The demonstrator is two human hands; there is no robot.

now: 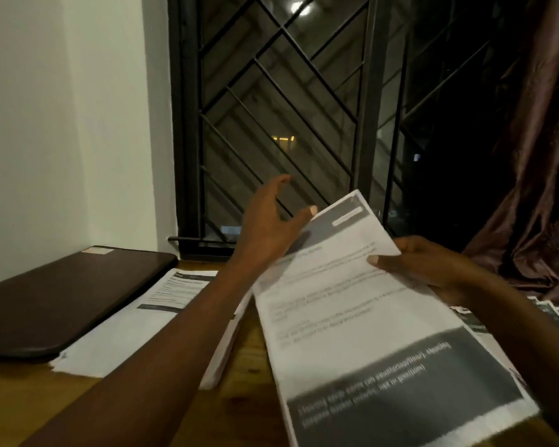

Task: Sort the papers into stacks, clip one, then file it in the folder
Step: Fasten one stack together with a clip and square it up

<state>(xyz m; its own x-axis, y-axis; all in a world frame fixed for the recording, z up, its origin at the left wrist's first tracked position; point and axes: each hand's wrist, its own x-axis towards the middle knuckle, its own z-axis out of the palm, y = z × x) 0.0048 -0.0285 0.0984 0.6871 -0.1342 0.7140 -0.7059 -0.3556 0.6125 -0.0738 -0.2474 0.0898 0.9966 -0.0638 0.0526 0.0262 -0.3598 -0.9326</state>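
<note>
Item: sheaf (352, 317), printed, held tilted above the table (249, 356). Our right hand (433, 269) grips its right edge, thumb on top. Our left hand (268, 227) is raised and open, fingers spread, thumb tip by the sheaf's far corner. Stack (136, 324) lies flat at left, just beside the dark folder (62, 295). More papers (555, 314) lie at right.

Blurred past reading: print on the papers (352, 317), their lower corner cut by the bottom edge. Partly hidden under the left forearm (181, 333): stack (120, 343). Mostly behind the right arm (513, 317), perhaps a second stack (552, 312). Cut by the left edge: folder (62, 295).
</note>
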